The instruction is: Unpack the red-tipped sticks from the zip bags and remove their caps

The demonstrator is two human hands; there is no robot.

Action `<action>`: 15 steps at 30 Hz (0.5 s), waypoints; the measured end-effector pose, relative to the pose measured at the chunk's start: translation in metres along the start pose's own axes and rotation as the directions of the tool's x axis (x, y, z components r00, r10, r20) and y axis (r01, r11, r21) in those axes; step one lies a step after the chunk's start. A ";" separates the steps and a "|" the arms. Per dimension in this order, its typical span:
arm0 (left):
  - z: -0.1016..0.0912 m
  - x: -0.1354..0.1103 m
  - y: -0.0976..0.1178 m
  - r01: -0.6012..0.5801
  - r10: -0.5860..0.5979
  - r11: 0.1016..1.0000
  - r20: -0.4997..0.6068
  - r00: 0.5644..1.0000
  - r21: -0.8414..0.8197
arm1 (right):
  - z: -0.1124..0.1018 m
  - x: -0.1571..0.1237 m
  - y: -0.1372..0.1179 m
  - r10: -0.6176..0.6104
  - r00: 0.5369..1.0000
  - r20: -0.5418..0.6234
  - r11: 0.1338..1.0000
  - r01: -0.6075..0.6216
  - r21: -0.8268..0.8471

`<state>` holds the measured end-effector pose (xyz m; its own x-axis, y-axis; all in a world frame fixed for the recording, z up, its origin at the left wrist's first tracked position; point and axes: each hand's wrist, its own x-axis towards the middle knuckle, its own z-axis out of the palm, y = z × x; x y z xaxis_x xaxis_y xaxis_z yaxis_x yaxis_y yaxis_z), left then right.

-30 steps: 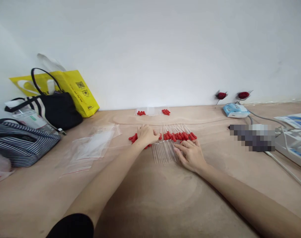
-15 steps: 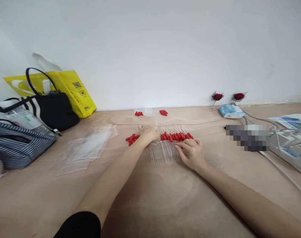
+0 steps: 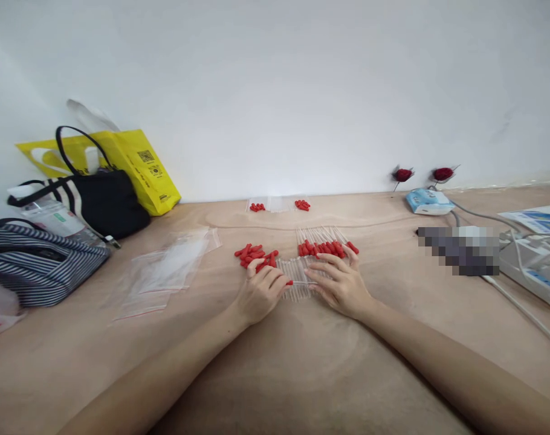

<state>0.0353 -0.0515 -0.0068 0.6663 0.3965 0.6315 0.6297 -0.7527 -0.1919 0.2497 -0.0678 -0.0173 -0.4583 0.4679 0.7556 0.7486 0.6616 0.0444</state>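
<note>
A: While the left hand (image 3: 261, 293) pinched a red rubber bulb (image 3: 290, 283), the right hand (image 3: 341, 284) had its thumb and fingers closed on the other end of a thin clear tube (image 3: 302, 283)!

B: And where was that tube, exactly?

A: Dead centre of our dial, running from nine o'clock to three, with twelve at the white wall (image 3: 275, 109). Its left end met the bulb; how deep it sat, I couldn't tell.

B: What a crowd around it! Loose clear tubes (image 3: 293, 266) lay side by side just below the grip, on the wooden tabletop (image 3: 275, 362).

A: Red-capped tubes (image 3: 321, 248) held one o'clock, caps in a row, stems fanned toward the wall. At ten, a heap of red bulbs (image 3: 252, 255), its near edge against the left fingers!

B: Clear zip bags (image 3: 170, 266) overlapped flat at nine, and just shy of twelve, two red clusters (image 3: 303, 205) rested near the wall.

A: Out wide at ten, a yellow tote bag (image 3: 152, 181) stood behind a black handbag (image 3: 116, 205); a striped bag (image 3: 52, 266) sat at nine.

B: And a blue tissue pack (image 3: 430, 202) at two, a white power strip (image 3: 540, 266) at three!
</note>
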 end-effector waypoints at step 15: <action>0.007 0.001 0.006 0.097 -0.082 0.960 0.069 0.994 -0.264 | 0.005 0.002 -0.010 0.019 0.999 -0.041 0.994 -0.014 0.111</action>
<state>0.0423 -0.0518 -0.0122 0.6385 0.4919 0.5920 0.5638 -0.8225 0.0753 0.2389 -0.0706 -0.0194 -0.4241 0.4557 0.7826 0.6972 0.7159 -0.0390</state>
